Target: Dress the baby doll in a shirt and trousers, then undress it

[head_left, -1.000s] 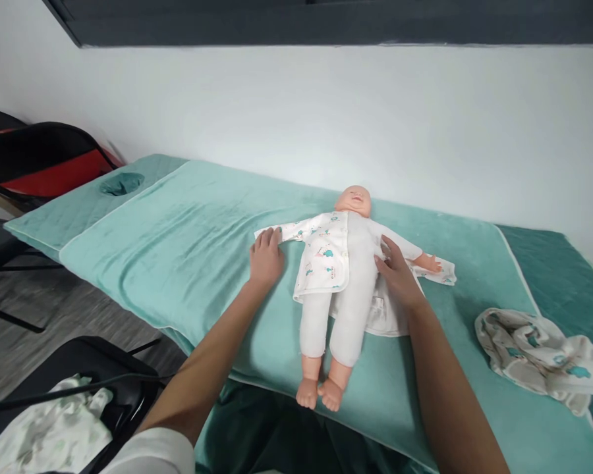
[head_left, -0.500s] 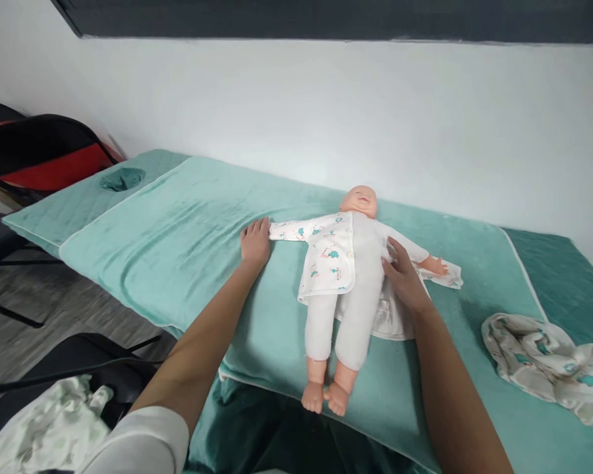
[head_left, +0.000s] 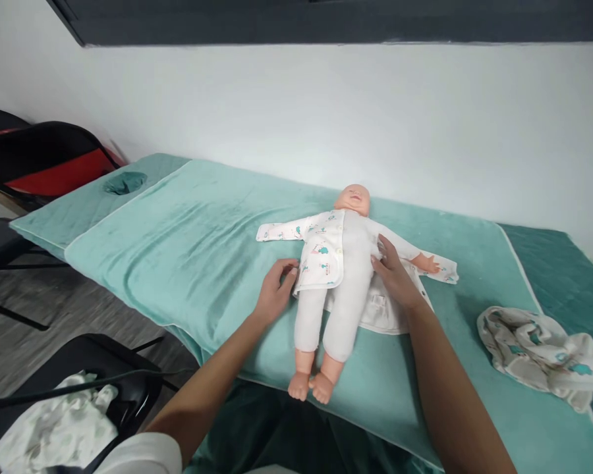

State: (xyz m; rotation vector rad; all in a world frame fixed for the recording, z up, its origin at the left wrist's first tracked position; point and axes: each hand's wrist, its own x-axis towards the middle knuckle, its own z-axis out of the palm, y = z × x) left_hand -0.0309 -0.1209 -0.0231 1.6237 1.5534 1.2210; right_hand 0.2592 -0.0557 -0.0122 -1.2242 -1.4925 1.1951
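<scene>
A baby doll lies on its back on the treatment bed, its bare feet toward me. Its body is white cloth; head, hands and feet are flesh-coloured plastic. A white printed baby shirt covers one half of its chest; the other half is spread beneath it, and both arms are in the sleeves. My left hand is closed at the shirt's left side edge, fingers and thumb at the fabric. My right hand rests against the doll's right side, thumb and forefinger apart; its other fingers are partly hidden.
A crumpled printed baby garment lies at the right of the green-covered bed. Another pale cloth is on a black chair at lower left. More chairs stand far left; a white wall is behind.
My left hand has moved from the sleeve's cuff down and right to the shirt's side edge. My right hand stays at the doll's side. The whole view has shifted slightly.
</scene>
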